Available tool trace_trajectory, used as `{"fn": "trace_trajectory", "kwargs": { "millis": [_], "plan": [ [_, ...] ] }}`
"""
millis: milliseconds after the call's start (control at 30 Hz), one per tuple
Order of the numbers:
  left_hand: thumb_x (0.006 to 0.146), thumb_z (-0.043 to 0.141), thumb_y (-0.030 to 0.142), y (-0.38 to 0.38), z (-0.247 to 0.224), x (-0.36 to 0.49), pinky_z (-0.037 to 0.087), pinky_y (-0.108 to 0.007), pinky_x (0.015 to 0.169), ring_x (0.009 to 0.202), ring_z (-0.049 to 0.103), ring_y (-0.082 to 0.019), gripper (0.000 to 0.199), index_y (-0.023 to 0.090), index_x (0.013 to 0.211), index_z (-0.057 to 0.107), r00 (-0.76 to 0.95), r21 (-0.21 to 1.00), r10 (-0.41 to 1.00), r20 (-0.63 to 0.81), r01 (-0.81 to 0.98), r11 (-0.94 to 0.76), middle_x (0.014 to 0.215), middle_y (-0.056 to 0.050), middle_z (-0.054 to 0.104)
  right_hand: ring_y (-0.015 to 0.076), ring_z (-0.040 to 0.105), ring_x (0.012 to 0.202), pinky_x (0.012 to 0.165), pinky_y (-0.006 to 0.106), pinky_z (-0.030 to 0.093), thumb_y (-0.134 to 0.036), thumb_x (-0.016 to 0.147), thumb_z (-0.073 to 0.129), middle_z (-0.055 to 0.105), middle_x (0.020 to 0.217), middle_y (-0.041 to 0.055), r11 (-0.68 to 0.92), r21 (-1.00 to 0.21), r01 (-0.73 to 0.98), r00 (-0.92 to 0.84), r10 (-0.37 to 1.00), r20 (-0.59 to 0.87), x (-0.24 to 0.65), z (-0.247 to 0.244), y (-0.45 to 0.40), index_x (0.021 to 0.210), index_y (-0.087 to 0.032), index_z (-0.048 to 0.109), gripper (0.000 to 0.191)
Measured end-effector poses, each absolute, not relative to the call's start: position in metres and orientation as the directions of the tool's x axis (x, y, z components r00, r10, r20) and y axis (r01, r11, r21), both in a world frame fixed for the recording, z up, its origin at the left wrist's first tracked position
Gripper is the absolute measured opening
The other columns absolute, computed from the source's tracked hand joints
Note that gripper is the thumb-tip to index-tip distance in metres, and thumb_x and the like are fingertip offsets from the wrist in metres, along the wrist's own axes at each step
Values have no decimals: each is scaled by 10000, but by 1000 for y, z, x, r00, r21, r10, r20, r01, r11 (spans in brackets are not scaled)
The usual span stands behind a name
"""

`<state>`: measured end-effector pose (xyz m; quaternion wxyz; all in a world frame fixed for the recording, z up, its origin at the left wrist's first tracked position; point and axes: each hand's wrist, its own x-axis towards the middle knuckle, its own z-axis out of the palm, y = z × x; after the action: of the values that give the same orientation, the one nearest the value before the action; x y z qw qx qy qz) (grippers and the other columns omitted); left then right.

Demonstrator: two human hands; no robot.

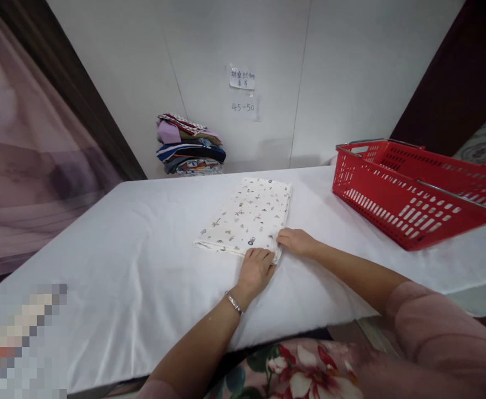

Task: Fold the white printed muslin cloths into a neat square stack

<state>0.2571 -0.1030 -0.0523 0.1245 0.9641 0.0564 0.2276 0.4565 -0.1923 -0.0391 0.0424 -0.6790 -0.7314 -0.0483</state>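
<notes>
A white cloth (246, 213) printed with small plants and animals lies folded into a flat rectangle on the white-covered table (113, 266). At its near right corner, my left hand (256, 272), with a silver bracelet at the wrist, has its fingers curled over the near edge. My right hand (296, 242) is closed at the right edge of the same cloth, just above that corner; its fingertips press on the layers. The undersides of both hands' grips are hidden.
A red plastic basket (375, 194) with metal handles stands on the table at the right. Several folded fabrics (190, 147) are stacked at the back against the wall. Paper labels (243, 91) hang above. A sheer pink curtain (39, 149) is on the left.
</notes>
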Motion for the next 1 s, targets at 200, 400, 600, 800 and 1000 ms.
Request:
{"fn": "trace_trajectory", "kwargs": {
  "millis": [200, 400, 600, 800, 1000],
  "plan": [
    [821, 519, 208, -103, -52, 258, 370, -375, 854, 958, 524, -193, 199, 239, 1014, 557, 896, 269, 171, 410, 60, -961, 970, -34, 613, 172, 504, 964, 744, 269, 401, -185, 876, 413, 589, 1066, 41, -18, -86, 996, 30, 990, 139, 451, -42, -203, 1007, -228, 625, 253],
    [825, 525, 226, -103, -52, 257, 369, -379, 860, 966, 523, -196, 204, 233, 1027, 549, 899, 267, 176, 401, 68, -961, 990, -38, 612, 182, 513, 974, 752, 279, 423, -164, 854, 420, 586, 1078, 59, -54, -125, 991, 73, 986, 149, 446, -45, -206, 1046, -219, 614, 279],
    [813, 545, 237, -104, -50, 254, 380, -381, 879, 1033, 498, -203, 279, 237, 1090, 515, 889, 305, 197, 413, 69, -950, 1064, -49, 583, 200, 484, 1034, 831, 325, 438, -102, 800, 418, 547, 1134, 102, 67, -211, 975, 14, 933, 360, 418, -44, -217, 1172, -197, 536, 402],
    [759, 602, 224, -99, -50, 247, 338, -415, 959, 1074, 484, -217, 359, 230, 1108, 520, 857, 326, 261, 445, 117, -938, 1083, -51, 582, 224, 491, 979, 833, 350, 434, -231, 801, 512, 565, 1067, 108, 125, -276, 953, -16, 931, 366, 394, -41, -221, 1136, -179, 526, 340],
    [736, 619, 229, -74, -53, 232, 251, -458, 1043, 1143, 461, -224, 349, 244, 1079, 559, 797, 346, 380, 470, 229, -910, 1152, -50, 579, 216, 495, 913, 809, 351, 418, -272, 875, 437, 575, 1019, 104, 118, -221, 968, -28, 928, 371, 390, -48, -221, 1061, -181, 571, 246]
  ]
}}
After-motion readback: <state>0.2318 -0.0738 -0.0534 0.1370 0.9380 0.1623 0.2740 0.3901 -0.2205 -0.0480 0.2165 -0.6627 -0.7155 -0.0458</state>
